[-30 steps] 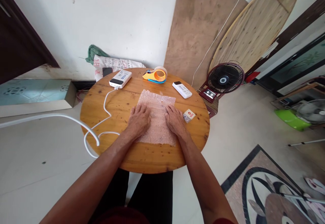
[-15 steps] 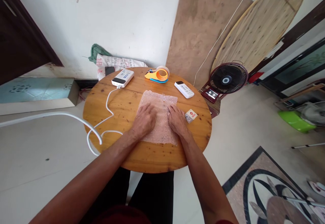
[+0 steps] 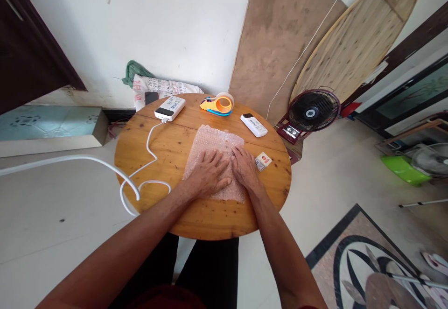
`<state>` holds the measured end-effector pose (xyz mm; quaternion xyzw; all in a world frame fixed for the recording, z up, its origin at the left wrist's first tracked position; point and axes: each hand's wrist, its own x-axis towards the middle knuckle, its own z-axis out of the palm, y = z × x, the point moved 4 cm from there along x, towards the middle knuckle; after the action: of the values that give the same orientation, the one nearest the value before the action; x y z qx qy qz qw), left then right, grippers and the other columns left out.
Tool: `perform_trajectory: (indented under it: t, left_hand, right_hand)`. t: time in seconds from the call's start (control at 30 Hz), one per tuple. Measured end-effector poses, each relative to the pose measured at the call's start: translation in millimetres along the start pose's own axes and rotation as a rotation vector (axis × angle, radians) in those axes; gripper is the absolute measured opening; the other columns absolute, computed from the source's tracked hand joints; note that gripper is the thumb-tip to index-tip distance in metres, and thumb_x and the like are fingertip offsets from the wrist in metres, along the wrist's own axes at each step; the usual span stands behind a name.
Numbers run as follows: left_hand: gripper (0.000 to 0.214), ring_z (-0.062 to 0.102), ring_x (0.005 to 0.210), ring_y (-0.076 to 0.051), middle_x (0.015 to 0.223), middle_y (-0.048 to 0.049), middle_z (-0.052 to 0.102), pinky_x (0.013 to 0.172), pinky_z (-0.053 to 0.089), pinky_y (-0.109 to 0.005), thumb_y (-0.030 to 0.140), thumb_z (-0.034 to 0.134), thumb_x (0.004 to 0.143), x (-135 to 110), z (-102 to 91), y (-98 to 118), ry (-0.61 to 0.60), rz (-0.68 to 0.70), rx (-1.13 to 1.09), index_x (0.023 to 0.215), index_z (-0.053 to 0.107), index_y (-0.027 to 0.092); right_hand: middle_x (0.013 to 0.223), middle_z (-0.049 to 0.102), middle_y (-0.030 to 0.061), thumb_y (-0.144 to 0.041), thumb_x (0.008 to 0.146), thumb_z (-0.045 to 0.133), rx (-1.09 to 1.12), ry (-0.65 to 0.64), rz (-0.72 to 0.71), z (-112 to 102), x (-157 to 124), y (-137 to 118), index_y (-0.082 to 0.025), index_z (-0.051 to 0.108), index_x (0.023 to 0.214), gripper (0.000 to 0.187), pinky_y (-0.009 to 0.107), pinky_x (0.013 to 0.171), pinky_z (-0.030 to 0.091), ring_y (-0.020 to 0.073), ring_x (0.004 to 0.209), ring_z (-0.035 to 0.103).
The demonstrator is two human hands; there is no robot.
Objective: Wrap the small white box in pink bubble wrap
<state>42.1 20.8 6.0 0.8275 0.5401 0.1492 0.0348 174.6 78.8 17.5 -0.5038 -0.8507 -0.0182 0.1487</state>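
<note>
A sheet of pinkish bubble wrap (image 3: 199,152) lies flat on the round wooden table (image 3: 154,145). My left hand (image 3: 210,173) rests palm down on its middle, fingers spread. On the right part of the wrap lies my right hand (image 3: 244,166), flat, with its fingers stretched out. Neither hand grips anything. Beside the right hand is a small printed card (image 3: 263,161). Beyond the wrap are an orange and blue tape dispenser (image 3: 217,104) with a clear roll and a white power-bank-like device (image 3: 254,125).
At the table's back left a white box-shaped device (image 3: 170,108) has a white cable (image 3: 149,143) plugged in, which loops off the left edge. A fan (image 3: 311,112) stands past the right edge. Sacks (image 3: 168,86) lie against the wall behind.
My left hand has moved toward the middle of the bubble wrap and flattened, its curled fingers now spread. My right hand stays nearly in place.
</note>
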Motion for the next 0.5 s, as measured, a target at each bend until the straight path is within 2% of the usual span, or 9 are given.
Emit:
perform_trajectory:
  t: [0.23,0.37,0.5]
  left_hand:
    - [0.065,0.024,0.139,-0.034,0.15,-0.0139,0.033,0.112,0.012,-0.057,0.061,0.037,0.086,0,-1.9,0,-0.002,0.007,-0.001,0.138,0.042,0.022]
    - [0.066,0.024,0.14,-0.034,0.15,-0.0137,0.033,0.112,0.012,-0.057,0.062,0.037,0.086,-1,-1.3,0,-0.001,0.005,-0.004,0.139,0.042,0.023]
    - [0.067,0.026,0.138,-0.035,0.149,-0.0149,0.035,0.111,0.014,-0.058,0.063,0.037,0.085,-1,-1.3,-1,0.014,0.012,-0.002,0.137,0.044,0.022]
  right_hand:
    - [0.131,0.056,0.012,-0.019,0.092,0.039,0.068,0.117,-0.023,-6,1,3,-0.014,0.057,0.121,0.035,0.039,0.1,0.035,0.0241,0.12,0.048]
    - [0.123,0.062,0.009,-0.015,0.088,0.042,0.112,0.216,-0.074,-13,0,2,-0.017,0.063,0.113,0.032,0.038,0.097,0.037,0.0238,0.114,0.051]
    - [0.119,0.063,0.007,-0.014,0.085,0.045,0.121,0.3,-0.066,-23,-1,5,-0.019,0.065,0.107,0.031,0.038,0.095,0.038,0.0238,0.109,0.053]
